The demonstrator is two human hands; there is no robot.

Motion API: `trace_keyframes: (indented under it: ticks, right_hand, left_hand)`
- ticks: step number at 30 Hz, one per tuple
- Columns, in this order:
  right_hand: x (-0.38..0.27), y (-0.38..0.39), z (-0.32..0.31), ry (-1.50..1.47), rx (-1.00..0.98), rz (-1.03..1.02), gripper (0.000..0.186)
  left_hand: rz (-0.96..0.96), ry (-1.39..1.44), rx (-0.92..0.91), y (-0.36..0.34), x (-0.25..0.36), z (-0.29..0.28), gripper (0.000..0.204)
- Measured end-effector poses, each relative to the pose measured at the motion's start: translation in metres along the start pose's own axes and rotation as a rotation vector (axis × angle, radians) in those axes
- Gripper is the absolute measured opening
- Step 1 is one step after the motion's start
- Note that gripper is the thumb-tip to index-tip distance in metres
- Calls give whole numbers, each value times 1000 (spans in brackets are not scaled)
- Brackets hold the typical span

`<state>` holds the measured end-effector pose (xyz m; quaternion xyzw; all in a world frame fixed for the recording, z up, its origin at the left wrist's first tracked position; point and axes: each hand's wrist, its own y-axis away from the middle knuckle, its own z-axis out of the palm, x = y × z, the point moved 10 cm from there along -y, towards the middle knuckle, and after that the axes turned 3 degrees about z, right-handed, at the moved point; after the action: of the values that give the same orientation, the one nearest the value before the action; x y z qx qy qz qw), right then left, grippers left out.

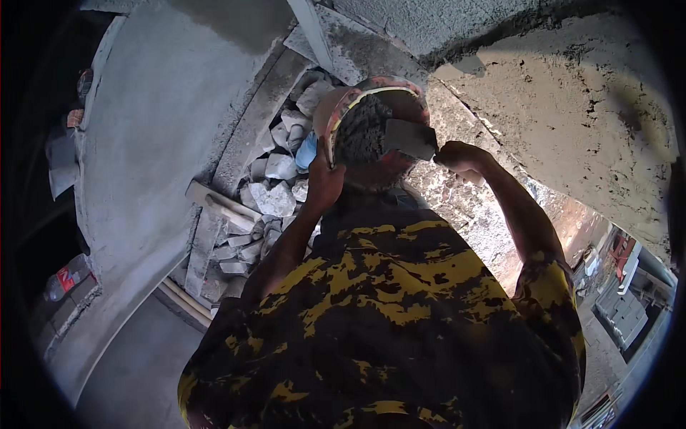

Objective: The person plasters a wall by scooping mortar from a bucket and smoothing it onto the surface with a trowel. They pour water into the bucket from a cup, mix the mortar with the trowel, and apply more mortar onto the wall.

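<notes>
A reddish bucket (339, 100) with a pale yellow rim is tilted in front of me, partly filled with wet grey mortar (361, 132). My left hand (327, 182) is closed on the bucket's near left rim. My right hand (461, 160), to the right of the bucket, is closed around a trowel, its handle mostly hidden in the fingers. The trowel's flat grey blade (410, 139) lies over the bucket's mouth, beside the mortar. Whether its underside touches the mortar, I cannot tell.
Broken stones (275, 196) are heaped left of the bucket, with a blue object (306, 151) among them. A wooden-handled tool (225, 206) lies beside the heap. A smooth grey surface (157, 121) stretches along the left; a rough plastered surface (550, 93) rises at the right.
</notes>
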<state>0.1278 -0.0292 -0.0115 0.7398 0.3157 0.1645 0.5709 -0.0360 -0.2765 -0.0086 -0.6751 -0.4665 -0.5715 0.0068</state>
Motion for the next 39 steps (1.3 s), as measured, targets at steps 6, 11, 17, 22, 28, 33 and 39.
trace_keyframes:
  ticks: [6,11,17,22,28,33,39]
  right_hand:
    - [-65,-38,53,279,262,-444,27]
    - [-134,-5,101,307,515,-890,34]
    - [-75,-15,110,-649,-183,-486,57]
    - [-70,-35,110,-594,100,-407,54]
    - [-53,13,84,-1183,170,-558,45]
    - [-21,116,24,-1597,561,-784,14]
    - [116,411,47,-1764,1765,-1108,26]
  left_hand:
    - [276,-18,161,7,22,-3,69]
    - [212,78,95,12,17,-1,69]
    - [122,158,78,23,4,-16,54]
    - [159,290,83,13,12,-21,46]
    - [111,569,103,-51,-1,-14,49]
    - [-146,662,112,-124,-91,-34,56]
    - [-45,583,28,-162,-59,-21,60]
